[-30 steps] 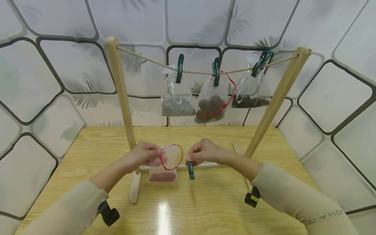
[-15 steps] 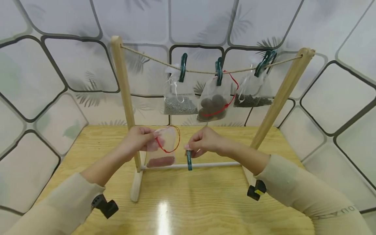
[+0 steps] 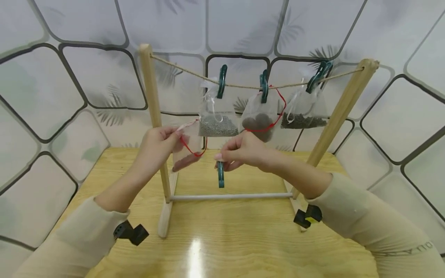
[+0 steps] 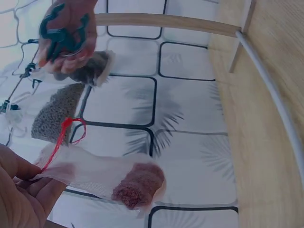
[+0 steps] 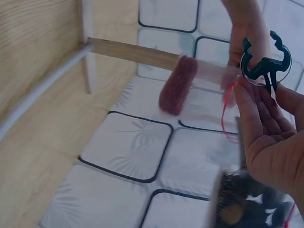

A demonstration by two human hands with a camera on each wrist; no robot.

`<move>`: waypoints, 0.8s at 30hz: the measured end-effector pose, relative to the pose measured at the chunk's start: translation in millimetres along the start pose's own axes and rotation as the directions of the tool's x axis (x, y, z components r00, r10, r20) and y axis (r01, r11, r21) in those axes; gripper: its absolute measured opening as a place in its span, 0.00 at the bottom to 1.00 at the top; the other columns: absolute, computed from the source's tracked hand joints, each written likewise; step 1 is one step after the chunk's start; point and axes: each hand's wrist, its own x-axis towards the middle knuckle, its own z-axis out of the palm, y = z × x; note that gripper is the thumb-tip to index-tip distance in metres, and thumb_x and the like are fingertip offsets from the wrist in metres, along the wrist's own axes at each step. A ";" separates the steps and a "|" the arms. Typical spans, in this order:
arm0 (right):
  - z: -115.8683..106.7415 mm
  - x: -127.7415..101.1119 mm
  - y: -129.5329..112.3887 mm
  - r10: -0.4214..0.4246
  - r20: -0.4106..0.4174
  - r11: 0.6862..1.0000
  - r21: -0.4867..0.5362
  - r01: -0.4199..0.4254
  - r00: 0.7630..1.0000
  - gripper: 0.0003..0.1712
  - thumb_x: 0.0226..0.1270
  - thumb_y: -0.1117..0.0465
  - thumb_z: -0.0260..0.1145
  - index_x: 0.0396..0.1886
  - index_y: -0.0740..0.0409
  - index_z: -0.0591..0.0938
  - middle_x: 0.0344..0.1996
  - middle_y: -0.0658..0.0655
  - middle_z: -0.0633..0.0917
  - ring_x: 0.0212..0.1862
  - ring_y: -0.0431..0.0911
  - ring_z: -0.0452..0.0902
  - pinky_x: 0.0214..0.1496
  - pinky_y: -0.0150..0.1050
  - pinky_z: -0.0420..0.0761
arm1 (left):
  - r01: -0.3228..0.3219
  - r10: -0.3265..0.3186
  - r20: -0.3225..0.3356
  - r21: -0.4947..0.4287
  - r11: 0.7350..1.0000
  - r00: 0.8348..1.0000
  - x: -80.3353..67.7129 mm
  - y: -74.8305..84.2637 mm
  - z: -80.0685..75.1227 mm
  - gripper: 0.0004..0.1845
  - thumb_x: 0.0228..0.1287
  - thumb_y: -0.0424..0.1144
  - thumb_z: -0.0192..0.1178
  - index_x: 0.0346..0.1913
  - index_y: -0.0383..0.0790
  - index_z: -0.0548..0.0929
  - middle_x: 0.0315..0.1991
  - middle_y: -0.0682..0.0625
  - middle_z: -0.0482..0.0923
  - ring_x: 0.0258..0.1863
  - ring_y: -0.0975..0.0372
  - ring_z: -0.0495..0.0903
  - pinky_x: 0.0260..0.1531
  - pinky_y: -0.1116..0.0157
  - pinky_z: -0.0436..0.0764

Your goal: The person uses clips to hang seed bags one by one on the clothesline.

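Observation:
My left hand (image 3: 160,142) pinches the top of a small sheer pouch (image 3: 185,148) with a red drawstring and reddish grains at its bottom (image 4: 137,184), held up beside the rack's left post (image 3: 155,116). My right hand (image 3: 240,151) pinches a dark green clothespin (image 3: 220,174) that hangs down from its fingers, also seen in the right wrist view (image 5: 264,61). The two hands are close together, just below the rope (image 3: 243,85).
Three filled pouches hang from the rope on green clips: grey grains (image 3: 218,120), brown balls (image 3: 259,119), dark bits (image 3: 303,116). The wooden rack has a right post (image 3: 338,116) and a white crossbar (image 3: 231,196) on the wooden table (image 3: 222,239). Patterned walls surround it.
Both hands have risen from near the crossbar toward the rope, carrying the pouch and the clothespin. The camera view has tilted slightly.

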 end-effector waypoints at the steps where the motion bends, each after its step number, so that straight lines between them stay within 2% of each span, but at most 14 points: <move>1: -0.8 -0.8 -5.2 -0.014 -0.002 1.000 0.003 0.014 1.000 0.09 0.61 0.64 0.66 0.30 0.69 0.84 0.25 0.55 0.87 0.30 0.44 0.84 0.40 0.44 0.84 | -0.008 0.008 -0.012 0.003 1.000 1.000 0.7 2.4 0.3 0.17 0.71 0.41 0.51 0.42 0.29 0.83 0.33 0.43 0.85 0.28 0.72 0.81 0.32 0.75 0.80; 8: -8.1 -7.5 -52.9 -0.151 -0.060 0.986 0.064 0.154 0.987 0.12 0.63 0.64 0.65 0.33 0.72 0.83 0.27 0.57 0.87 0.34 0.50 0.86 0.43 0.46 0.83 | -0.072 0.062 -0.099 -0.102 0.992 0.993 7.3 22.1 0.6 0.14 0.71 0.38 0.52 0.41 0.27 0.82 0.31 0.50 0.84 0.30 0.73 0.81 0.35 0.76 0.80; 10: -9.9 -9.5 -66.4 -0.199 -0.090 0.975 0.085 0.207 0.976 0.11 0.63 0.64 0.64 0.33 0.72 0.84 0.26 0.57 0.87 0.34 0.50 0.86 0.43 0.47 0.83 | -0.091 0.076 -0.119 -0.123 0.988 0.990 9.2 28.0 -0.2 0.14 0.70 0.38 0.53 0.42 0.27 0.82 0.31 0.51 0.84 0.31 0.73 0.81 0.37 0.76 0.80; 15: -12.7 -7.0 -91.9 -0.310 -0.186 0.939 0.091 0.331 0.932 0.10 0.63 0.65 0.64 0.34 0.73 0.83 0.26 0.57 0.86 0.35 0.49 0.84 0.43 0.48 0.83 | -0.122 0.093 -0.182 -0.153 0.981 0.979 15.2 37.8 -2.2 0.14 0.70 0.36 0.54 0.47 0.27 0.82 0.38 0.42 0.85 0.33 0.72 0.82 0.38 0.75 0.81; 17: -14.4 -3.6 -98.6 -0.366 -0.237 0.918 0.069 0.391 0.900 0.10 0.63 0.66 0.64 0.34 0.73 0.83 0.27 0.57 0.87 0.34 0.48 0.85 0.43 0.46 0.83 | -0.127 0.093 -0.212 -0.153 0.980 0.973 17.3 39.6 -3.2 0.14 0.69 0.36 0.54 0.48 0.28 0.82 0.39 0.41 0.84 0.33 0.72 0.82 0.37 0.75 0.81; 20: -18.2 2.1 -107.0 -0.462 -0.319 0.871 0.015 0.491 0.828 0.09 0.63 0.66 0.65 0.32 0.72 0.84 0.27 0.58 0.87 0.33 0.48 0.85 0.43 0.42 0.83 | -0.135 0.099 -0.242 -0.139 0.981 0.965 18.6 40.6 -3.8 0.14 0.69 0.36 0.54 0.49 0.29 0.82 0.39 0.44 0.84 0.34 0.71 0.82 0.38 0.75 0.80; 22: -21.7 6.8 -112.4 -0.534 -0.373 0.831 -0.063 0.553 0.759 0.08 0.62 0.67 0.65 0.31 0.71 0.84 0.26 0.57 0.86 0.32 0.46 0.85 0.43 0.40 0.83 | -0.155 0.118 -0.264 -0.123 0.980 0.957 19.2 41.1 -2.4 0.14 0.70 0.37 0.54 0.49 0.30 0.82 0.39 0.45 0.83 0.35 0.71 0.81 0.39 0.75 0.80; 24: -26.2 12.8 -117.6 -0.597 -0.401 0.796 -0.189 0.575 0.694 0.09 0.62 0.65 0.66 0.31 0.70 0.85 0.25 0.54 0.86 0.33 0.43 0.85 0.45 0.37 0.82 | -0.184 0.138 -0.295 -0.133 0.974 0.945 21.0 42.5 0.4 0.14 0.70 0.37 0.54 0.49 0.31 0.82 0.40 0.44 0.83 0.36 0.70 0.81 0.40 0.74 0.80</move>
